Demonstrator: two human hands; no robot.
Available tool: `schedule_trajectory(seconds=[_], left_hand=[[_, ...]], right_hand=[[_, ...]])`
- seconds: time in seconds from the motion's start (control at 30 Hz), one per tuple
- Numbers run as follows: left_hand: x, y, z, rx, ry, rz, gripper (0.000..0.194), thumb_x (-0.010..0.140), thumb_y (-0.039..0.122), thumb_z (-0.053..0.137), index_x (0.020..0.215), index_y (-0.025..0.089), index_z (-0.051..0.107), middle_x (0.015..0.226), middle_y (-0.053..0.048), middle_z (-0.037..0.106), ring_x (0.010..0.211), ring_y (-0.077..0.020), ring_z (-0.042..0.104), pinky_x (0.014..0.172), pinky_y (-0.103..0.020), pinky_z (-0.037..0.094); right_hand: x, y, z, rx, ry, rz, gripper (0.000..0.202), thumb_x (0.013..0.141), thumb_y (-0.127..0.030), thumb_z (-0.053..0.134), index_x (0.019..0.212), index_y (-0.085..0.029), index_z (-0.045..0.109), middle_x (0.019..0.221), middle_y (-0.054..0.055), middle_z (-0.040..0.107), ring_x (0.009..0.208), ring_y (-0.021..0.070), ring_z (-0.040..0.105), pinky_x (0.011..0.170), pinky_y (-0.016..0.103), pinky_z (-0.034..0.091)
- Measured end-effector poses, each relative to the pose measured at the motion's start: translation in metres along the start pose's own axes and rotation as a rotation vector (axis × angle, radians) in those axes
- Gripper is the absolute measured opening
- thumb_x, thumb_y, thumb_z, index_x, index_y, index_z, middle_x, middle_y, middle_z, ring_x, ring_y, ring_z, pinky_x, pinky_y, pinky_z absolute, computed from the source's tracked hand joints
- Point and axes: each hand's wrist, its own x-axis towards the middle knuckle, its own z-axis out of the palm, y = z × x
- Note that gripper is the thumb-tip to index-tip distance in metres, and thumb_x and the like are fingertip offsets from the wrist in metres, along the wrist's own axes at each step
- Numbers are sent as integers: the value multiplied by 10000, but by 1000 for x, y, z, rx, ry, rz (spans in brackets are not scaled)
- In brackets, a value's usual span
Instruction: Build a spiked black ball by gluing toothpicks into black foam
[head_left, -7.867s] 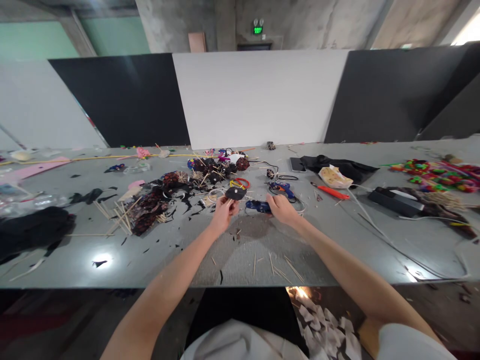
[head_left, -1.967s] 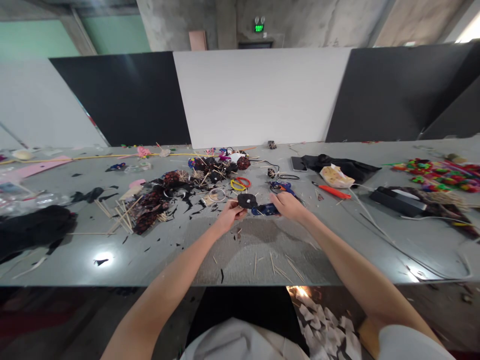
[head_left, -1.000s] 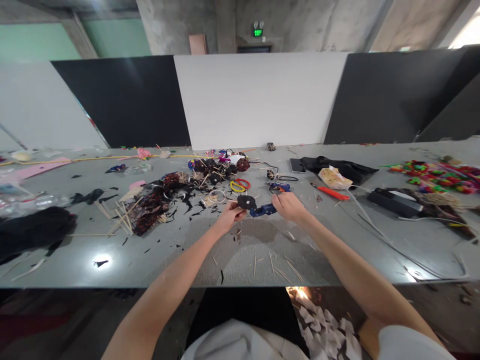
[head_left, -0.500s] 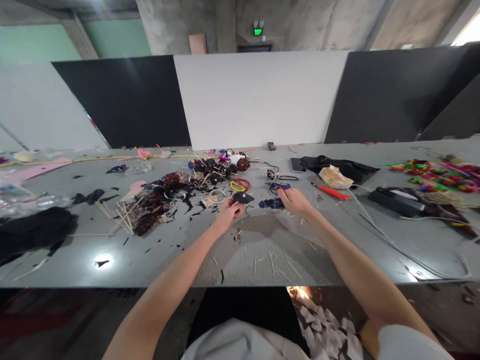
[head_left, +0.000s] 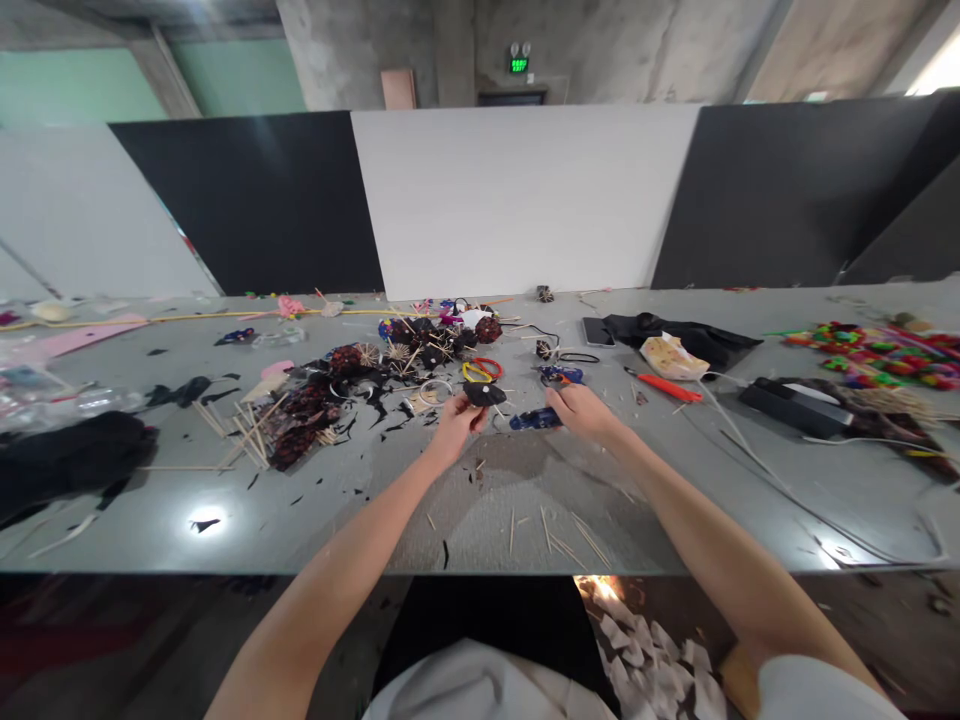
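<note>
My left hand (head_left: 454, 428) is closed, pinching a small black, flat-looking piece (head_left: 487, 394) with a pale spot on top. A thin pale stick shows beside that piece. To its right, my right hand (head_left: 583, 408) is closed round a dark-blue object (head_left: 535, 419) that points left toward the black piece; its kind is unclear because my fingers cover part of it. Just behind the right hand is another blue item (head_left: 566, 374), with a bit of orange near my fingers. A yellow ring (head_left: 477, 373) and a red ring (head_left: 490, 367) lie beyond my left hand.
Dark round pieces stuck with sticks (head_left: 431, 345) are heaped behind left. An orange-handled cutter (head_left: 667, 387), a phone (head_left: 598, 332) and a black box (head_left: 795, 408) with a white cable lie right. Loose sticks (head_left: 590, 540) are scattered near the table's front edge.
The dark-blue object at my right hand has shifted slightly left and nearer to me, and the right hand has moved a little left. The black piece in my left hand is turned slightly.
</note>
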Motion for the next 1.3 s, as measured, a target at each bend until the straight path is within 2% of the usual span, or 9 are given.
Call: schedule_trajectory(seconds=[0.23, 0.4, 0.6, 0.8, 0.97, 1.13, 1.3], left_hand=[[-1, 0, 1, 40, -59, 19, 313, 770, 428, 772, 744, 172, 593, 626, 21, 533, 508, -82, 402, 543, -244, 279], [-2, 0, 2, 51, -65, 5, 330, 774, 430, 791, 734, 175, 586, 604, 23, 518, 509, -84, 390, 550, -242, 259], [-2, -3, 1, 91, -134, 7, 449, 767, 553, 827, 744, 174, 586, 563, 35, 480, 498, -79, 355, 547, -238, 226], [-2, -2, 2, 84, -137, 42, 492, 763, 602, 823, 736, 180, 570, 556, 37, 468, 495, -81, 345, 548, -239, 223], [-3, -1, 2, 122, -123, 46, 464, 789, 555, 811, 707, 185, 545, 553, 33, 453, 510, -86, 341, 555, -243, 223], [-5, 2, 3, 181, -125, 72, 442, 801, 467, 804, 658, 192, 490, 537, 46, 395, 511, -82, 320, 556, -244, 215], [-5, 2, 1, 294, -83, 117, 402, 845, 423, 745, 650, 190, 482, 540, 39, 423, 519, -88, 347, 550, -238, 240]], right_hand=[[-5, -18, 0, -85, 8, -40, 623, 1140, -351, 286, 729, -161, 715, 809, 153, 754, 835, 232, 690, 778, 333, 354], [-5, -18, -2, -86, 6, -25, 636, 1141, -354, 271, 727, -167, 715, 800, 150, 752, 835, 233, 686, 775, 327, 364], [-4, -17, -1, -86, -2, -13, 637, 1142, -371, 273, 732, -172, 719, 804, 152, 756, 830, 243, 687, 766, 333, 366], [-4, -19, -4, -58, 3, 9, 653, 1143, -352, 265, 707, -166, 714, 779, 158, 753, 828, 241, 700, 775, 332, 370], [-4, -20, -7, -56, -5, 31, 682, 1140, -360, 245, 708, -157, 734, 740, 166, 741, 806, 250, 706, 779, 337, 395], [-3, -19, -6, -113, -4, 38, 668, 1134, -363, 248, 783, -134, 768, 782, 182, 757, 833, 264, 723, 780, 340, 420], [-4, -20, -7, -198, -14, 44, 628, 1125, -387, 271, 883, -131, 790, 850, 186, 783, 834, 255, 738, 750, 320, 433]])
